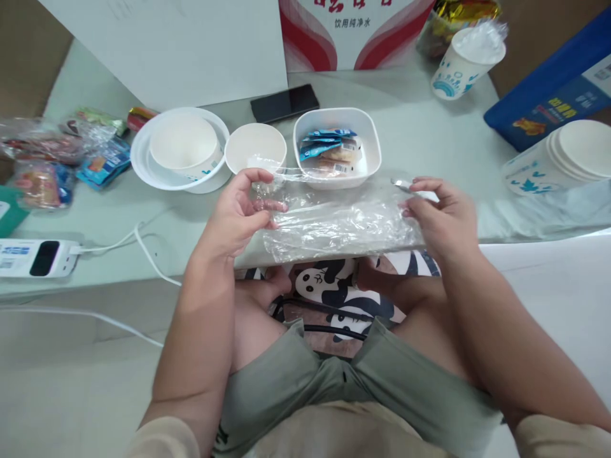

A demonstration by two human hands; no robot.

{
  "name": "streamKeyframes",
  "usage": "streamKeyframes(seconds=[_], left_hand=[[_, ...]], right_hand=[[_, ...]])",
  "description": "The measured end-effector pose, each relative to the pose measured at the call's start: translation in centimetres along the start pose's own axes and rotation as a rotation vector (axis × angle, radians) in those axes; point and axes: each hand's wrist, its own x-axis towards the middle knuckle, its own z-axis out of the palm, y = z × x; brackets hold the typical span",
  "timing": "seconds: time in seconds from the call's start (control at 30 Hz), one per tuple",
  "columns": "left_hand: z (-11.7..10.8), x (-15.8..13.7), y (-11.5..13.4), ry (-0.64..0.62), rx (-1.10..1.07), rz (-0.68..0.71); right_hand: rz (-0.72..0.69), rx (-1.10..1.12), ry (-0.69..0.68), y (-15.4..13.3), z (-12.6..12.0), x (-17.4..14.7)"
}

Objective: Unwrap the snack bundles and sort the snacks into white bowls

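Note:
A crinkled clear plastic bag stretches along the table's front edge between my hands. My left hand has its fingers curled at the bag's left end, pinching the thin plastic. From there a clear edge runs across the front of the white container. At the bag's right end, my right hand pinches a small shiny silvery piece between thumb and forefinger; its kind is unclear. Just behind the bag stand a white paper bowl and a white rectangular container with several blue snack packets in it.
Stacked white bowls, packaged snacks and a white power bank with a cable are at left. A black phone lies behind the container. Paper cups and a blue box stand at right.

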Motion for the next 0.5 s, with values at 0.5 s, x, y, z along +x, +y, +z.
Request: streamKeyframes(seconds=[0.5], left_hand=[[1.3,-1.2,2.0,-0.645,0.125,-0.113]], right_hand=[[0.069,0.102,-1.337,-4.8,4.9,0.3]])
